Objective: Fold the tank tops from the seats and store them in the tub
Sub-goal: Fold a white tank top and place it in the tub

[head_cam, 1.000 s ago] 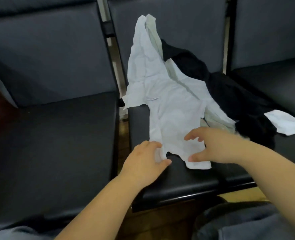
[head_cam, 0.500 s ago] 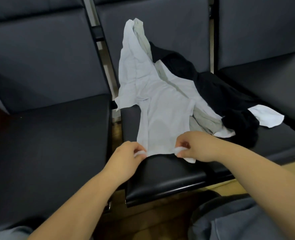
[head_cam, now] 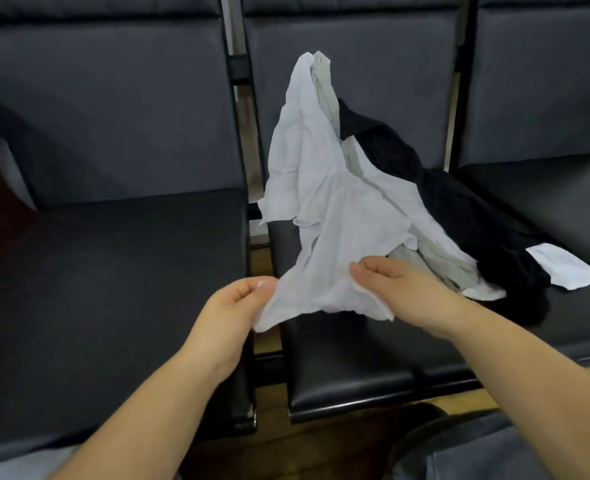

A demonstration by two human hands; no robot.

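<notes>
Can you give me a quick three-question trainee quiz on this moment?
1. True or false: both hands grip the white top.
2. Which seat holds the pile of tops: A left, B middle, C right?
3. Fill in: behind the white top lies a ___ top.

Key: 1 true: left hand and right hand pinch its near edge. 2 B. 3 black.

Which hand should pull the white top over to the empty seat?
Probably left. The left hand already pinches the white top nearest the empty seat; the right hand grips farther away.
</notes>
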